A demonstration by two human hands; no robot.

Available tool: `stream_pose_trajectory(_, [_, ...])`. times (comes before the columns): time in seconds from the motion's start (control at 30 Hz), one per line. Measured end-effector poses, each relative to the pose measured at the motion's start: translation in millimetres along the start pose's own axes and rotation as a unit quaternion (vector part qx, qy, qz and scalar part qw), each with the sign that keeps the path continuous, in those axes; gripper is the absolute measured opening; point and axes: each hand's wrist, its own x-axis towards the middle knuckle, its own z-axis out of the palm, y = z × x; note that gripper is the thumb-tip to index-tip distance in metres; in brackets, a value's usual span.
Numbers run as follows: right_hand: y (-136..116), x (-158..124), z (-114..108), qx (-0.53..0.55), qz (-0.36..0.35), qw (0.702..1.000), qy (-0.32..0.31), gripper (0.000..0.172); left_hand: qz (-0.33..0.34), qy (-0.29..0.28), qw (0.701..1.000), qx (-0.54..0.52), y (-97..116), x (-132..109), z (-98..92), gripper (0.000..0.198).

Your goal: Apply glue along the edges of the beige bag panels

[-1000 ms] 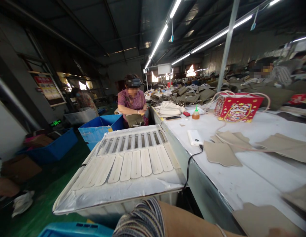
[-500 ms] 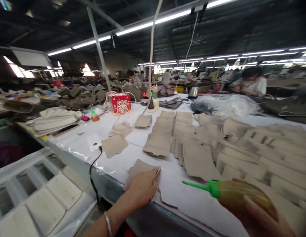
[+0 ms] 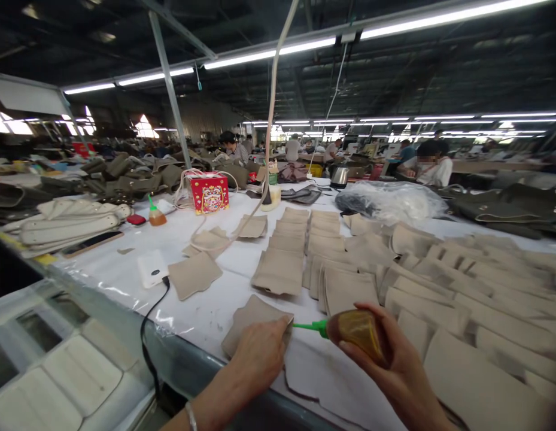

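Pinning a beige fabric piece flat at the near edge of the worktop: left hand, open, palm down | right hand clamped on squeeze bottle, green nozzle at that piece's edge | rows of like pieces beyond look untreated; likely early.

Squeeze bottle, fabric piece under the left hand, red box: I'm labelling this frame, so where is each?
squeeze bottle [image 3: 356, 332], head view, on its amber body.
fabric piece [image 3: 251, 310], head view, on its bare upper part.
red box [image 3: 209, 194], head view, on its printed front.
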Motion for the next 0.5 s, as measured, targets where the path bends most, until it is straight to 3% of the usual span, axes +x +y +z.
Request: stream_pose_trajectory(0.5, [7.1,10.0,9.1,-0.039,-0.082,0.995,-0.033,0.043,0.014,-0.009,0.998,-0.055,-6.7,7.7,6.4,0.055])
